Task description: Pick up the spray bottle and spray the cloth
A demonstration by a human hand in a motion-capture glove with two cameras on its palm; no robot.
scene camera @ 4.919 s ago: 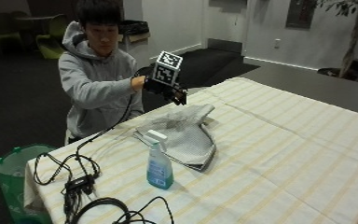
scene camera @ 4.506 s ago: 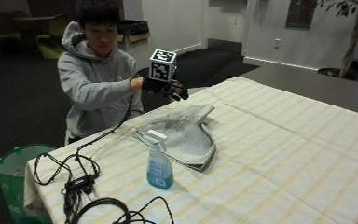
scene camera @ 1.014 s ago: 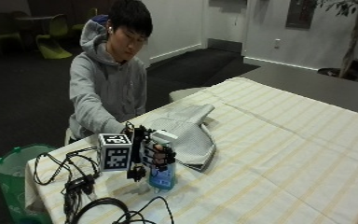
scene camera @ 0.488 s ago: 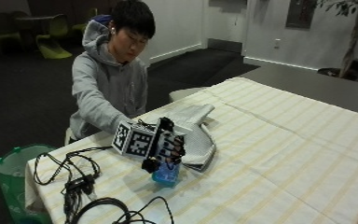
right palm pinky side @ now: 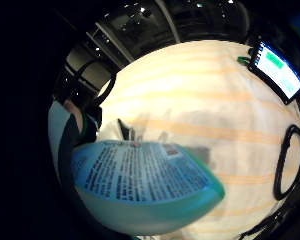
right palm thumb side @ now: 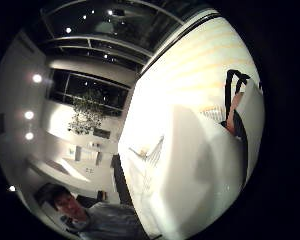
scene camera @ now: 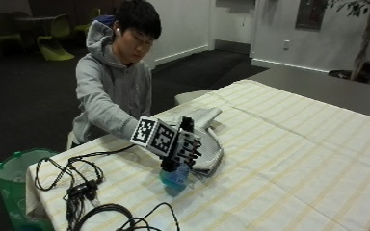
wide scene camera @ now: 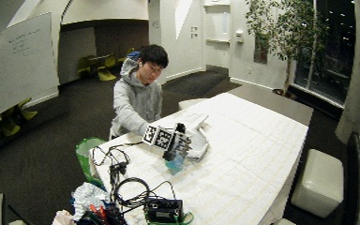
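Gloved right hand (scene camera: 180, 146) has its fingers curled round the spray bottle's (scene camera: 175, 177) neck. Its plastic body looks light, stiff and probably slick, so the neck under the trigger seems the surest hold for aiming at the soft cloth (scene camera: 205, 136).

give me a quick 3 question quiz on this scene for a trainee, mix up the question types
1. True or false: the black-gloved right hand is wrapped around the top of the blue plastic spray bottle.
2. Where does the crumpled grey cloth lie? A) on the floor B) on the striped tablecloth, just behind the bottle C) in the green bin
3. Fill in: in the little finger side palm view, the bottle's printed ___ fills much of the picture.

Key
1. True; the fingers curl over the bottle's upper part, only its blue lower body showing.
2. B
3. label
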